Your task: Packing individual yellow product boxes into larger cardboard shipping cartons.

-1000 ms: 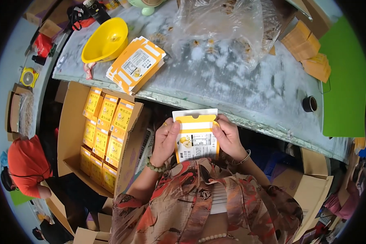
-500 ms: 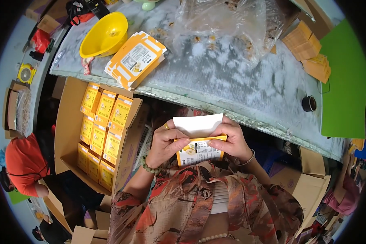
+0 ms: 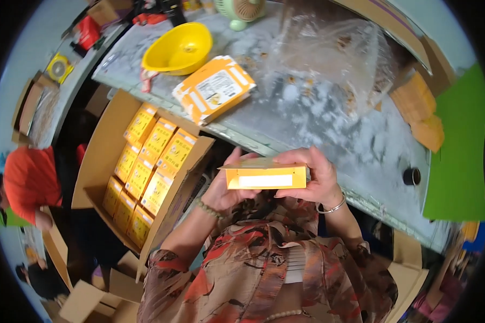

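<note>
A small yellow carton (image 3: 266,180) is between my hands in front of my chest, one narrow side with a white panel facing up toward me. Its flap on that side lies shut or nearly so; a thin gap shows along the upper edge. My right hand (image 3: 324,176) grips the carton's right end, fingers over the top and underneath. Around the left end and below it curls my left hand (image 3: 224,189), partly hidden by the carton. To the left, an open cardboard box (image 3: 95,156) holds several upright yellow cartons (image 3: 158,139) in rows.
The grey worktable (image 3: 307,129) carries a stack of flat yellow-and-white cartons (image 3: 216,89), a yellow basin (image 3: 180,51), a clear plastic bag (image 3: 355,64), orange card pieces (image 3: 415,105) and a tape roll (image 3: 411,176). A green board (image 3: 461,145) stands right. A person in orange (image 3: 32,177) is at left.
The white flap that stood raised is folded down, and the carton has been tilted so its narrow side faces me. The right hand moved onto its end. The view has shifted.
</note>
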Demonstrator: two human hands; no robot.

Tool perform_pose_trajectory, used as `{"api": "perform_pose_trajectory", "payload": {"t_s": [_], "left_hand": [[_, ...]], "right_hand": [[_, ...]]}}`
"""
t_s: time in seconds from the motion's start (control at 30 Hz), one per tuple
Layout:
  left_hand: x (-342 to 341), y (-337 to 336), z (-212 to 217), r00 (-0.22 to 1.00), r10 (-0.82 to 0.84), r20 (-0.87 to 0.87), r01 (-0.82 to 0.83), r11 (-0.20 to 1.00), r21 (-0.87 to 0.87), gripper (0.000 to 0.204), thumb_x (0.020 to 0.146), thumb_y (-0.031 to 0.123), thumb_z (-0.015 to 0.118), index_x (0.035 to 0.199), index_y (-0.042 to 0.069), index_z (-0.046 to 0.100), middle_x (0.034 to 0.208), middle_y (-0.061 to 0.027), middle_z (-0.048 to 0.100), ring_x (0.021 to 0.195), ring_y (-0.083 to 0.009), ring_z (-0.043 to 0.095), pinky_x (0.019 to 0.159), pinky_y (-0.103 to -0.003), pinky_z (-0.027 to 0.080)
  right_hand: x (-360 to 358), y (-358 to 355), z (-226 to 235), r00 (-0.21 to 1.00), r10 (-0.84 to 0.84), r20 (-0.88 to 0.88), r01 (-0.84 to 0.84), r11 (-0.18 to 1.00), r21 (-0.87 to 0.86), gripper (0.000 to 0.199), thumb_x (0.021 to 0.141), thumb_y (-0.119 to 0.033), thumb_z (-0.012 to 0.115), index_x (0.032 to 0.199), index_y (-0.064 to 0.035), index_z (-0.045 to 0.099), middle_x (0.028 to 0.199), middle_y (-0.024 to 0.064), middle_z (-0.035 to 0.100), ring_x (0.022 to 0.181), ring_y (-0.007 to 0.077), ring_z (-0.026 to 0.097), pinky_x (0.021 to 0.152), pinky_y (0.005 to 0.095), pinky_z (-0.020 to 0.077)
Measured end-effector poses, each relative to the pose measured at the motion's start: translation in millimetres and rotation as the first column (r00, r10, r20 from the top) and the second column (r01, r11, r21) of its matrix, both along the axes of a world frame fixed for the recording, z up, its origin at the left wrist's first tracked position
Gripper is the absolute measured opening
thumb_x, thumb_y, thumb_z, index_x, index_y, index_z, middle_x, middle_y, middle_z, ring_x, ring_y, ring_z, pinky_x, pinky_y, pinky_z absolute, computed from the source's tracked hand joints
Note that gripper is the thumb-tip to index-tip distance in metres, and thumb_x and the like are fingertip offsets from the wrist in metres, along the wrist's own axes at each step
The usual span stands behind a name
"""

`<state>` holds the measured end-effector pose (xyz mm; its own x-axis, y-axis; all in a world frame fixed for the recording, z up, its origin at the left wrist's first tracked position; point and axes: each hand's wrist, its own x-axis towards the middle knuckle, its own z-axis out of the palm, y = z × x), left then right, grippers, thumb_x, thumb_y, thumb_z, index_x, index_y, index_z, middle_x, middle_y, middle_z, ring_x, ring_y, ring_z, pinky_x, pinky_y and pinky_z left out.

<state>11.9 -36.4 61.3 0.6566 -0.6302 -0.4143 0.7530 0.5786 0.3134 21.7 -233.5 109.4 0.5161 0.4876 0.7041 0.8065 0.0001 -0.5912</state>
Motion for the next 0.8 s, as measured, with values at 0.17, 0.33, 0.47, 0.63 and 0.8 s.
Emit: {"api": "perform_pose_trajectory", "payload": {"t_s": [0.17, 0.33, 0.47, 0.63, 0.8], "left_hand": [[13, 22, 1, 0.931, 0.359, 0.061, -0.359, 0.933, -0.02, 0.039, 0.07, 0.005, 0.052, 0.105, 0.006, 0.035, 0.1, -0.0108, 0.047, 0.094, -0.0232, 0.049, 0.079, -0.035, 0.043], [10, 132, -4, 0.631, 0.682, 0.37, -0.772, 0.598, 0.214, 0.033, 0.071, 0.011, 0.054, 0.102, 0.004, 0.042, 0.1, -0.0103, 0.05, 0.089, -0.0234, 0.051, 0.078, -0.036, 0.044], [14, 222, -65, 0.45, 0.851, 0.27, -0.859, 0.331, 0.391, 0.025, 0.073, 0.013, 0.056, 0.092, 0.0, 0.048, 0.094, -0.0117, 0.052, 0.084, -0.0249, 0.053, 0.069, -0.039, 0.048], [36, 277, -163, 0.272, 0.951, 0.145, -0.837, 0.159, 0.524, 0.016, 0.075, 0.007, 0.052, 0.089, 0.0, 0.048, 0.084, -0.0134, 0.052, 0.07, -0.0263, 0.052, 0.059, -0.036, 0.049], [76, 267, -203, 0.198, 0.973, 0.116, -0.84, 0.108, 0.532, 0.02, 0.074, 0.012, 0.055, 0.088, -0.001, 0.047, 0.075, -0.0109, 0.05, 0.06, -0.0229, 0.05, 0.049, -0.031, 0.046]], "right_hand": [[6, 15, 2, 0.988, -0.102, -0.12, 0.083, 0.985, -0.15, 0.081, 0.054, -0.013, 0.072, 0.121, -0.0037, 0.028, 0.108, 0.0134, 0.046, 0.103, 0.0248, 0.043, 0.086, 0.034, 0.0337], [24, -4, -49, 0.834, -0.261, -0.486, 0.289, 0.957, -0.018, 0.055, 0.07, -0.006, 0.058, 0.118, -0.0019, 0.033, 0.109, 0.0111, 0.045, 0.1, 0.0198, 0.045, 0.084, 0.0305, 0.0353], [27, -33, -116, 0.643, -0.41, -0.647, 0.435, 0.891, -0.132, 0.041, 0.073, -0.003, 0.053, 0.112, -0.0011, 0.041, 0.103, 0.0093, 0.049, 0.088, 0.014, 0.05, 0.076, 0.0248, 0.0394], [17, -35, -137, 0.523, -0.426, -0.738, 0.521, 0.845, -0.118, 0.027, 0.076, -0.005, 0.053, 0.102, -0.0003, 0.048, 0.092, 0.0025, 0.049, 0.078, 0.0069, 0.048, 0.068, 0.0184, 0.039], [17, -32, -144, 0.506, -0.505, -0.699, 0.562, 0.808, -0.177, 0.022, 0.077, -0.004, 0.052, 0.098, 0.0006, 0.05, 0.087, 0.0014, 0.05, 0.078, 0.0066, 0.047, 0.068, 0.0185, 0.0386]]}}
